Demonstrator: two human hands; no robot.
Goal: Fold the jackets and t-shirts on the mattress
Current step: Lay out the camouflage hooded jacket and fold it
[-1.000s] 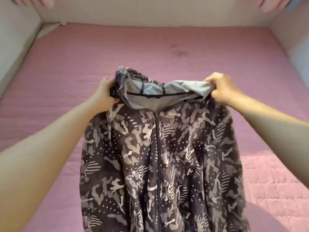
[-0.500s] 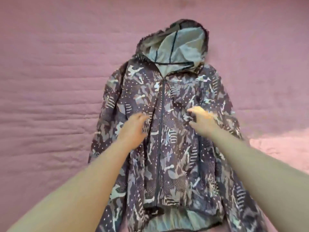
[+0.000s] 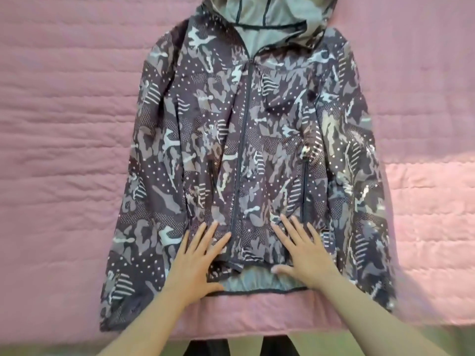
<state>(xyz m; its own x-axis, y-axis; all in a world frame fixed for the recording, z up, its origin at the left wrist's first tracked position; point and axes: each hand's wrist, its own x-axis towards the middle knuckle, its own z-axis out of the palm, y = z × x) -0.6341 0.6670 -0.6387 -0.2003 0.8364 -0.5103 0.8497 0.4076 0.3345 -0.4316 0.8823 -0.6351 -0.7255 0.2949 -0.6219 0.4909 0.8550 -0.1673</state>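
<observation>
A camouflage hooded jacket in grey, purple and white lies flat, front up and zipped, on the pink quilted mattress. Its grey-lined hood points away from me and runs off the top edge. Both sleeves lie along the sides of the body. My left hand rests flat, fingers spread, on the lower front just left of the zipper. My right hand lies flat with fingers spread on the lower front right of the zipper, near the grey hem. Neither hand grips the cloth.
The mattress near edge runs across the bottom of the view, with dark legs and greenish floor below it. A brighter patch of pink quilt lies to the right of the jacket.
Both hands have slid from the jacket's chest down to its hem, pressing it flat. The view has moved closer, so the hood now runs off the top. A second ago I held the jacket up by its shoulders.
</observation>
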